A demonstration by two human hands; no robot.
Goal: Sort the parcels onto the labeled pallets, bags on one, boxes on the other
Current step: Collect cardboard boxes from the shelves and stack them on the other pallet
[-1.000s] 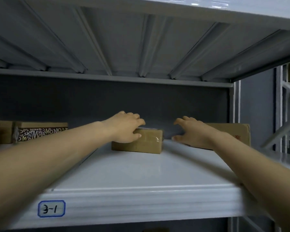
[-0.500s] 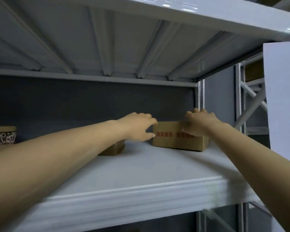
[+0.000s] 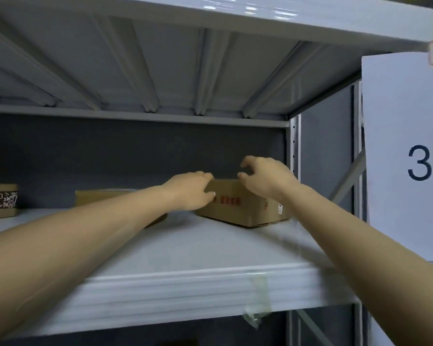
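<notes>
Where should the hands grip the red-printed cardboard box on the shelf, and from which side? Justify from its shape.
Probably its two opposite ends, from the open front: the cardboard box lies flat, wide and low, too broad for one hand. The left hand grips its left top corner; the right hand hovers above.

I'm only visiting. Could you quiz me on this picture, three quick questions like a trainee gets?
1. True or false: the brown cardboard box with red print is on the grey metal shelf.
2. How many cardboard boxes show on that shelf? A one, B three, C five.
3. Fill in: the white paper sign at right shows the digit ___.
Key: 1 true; 2 B; 3 3.
</notes>
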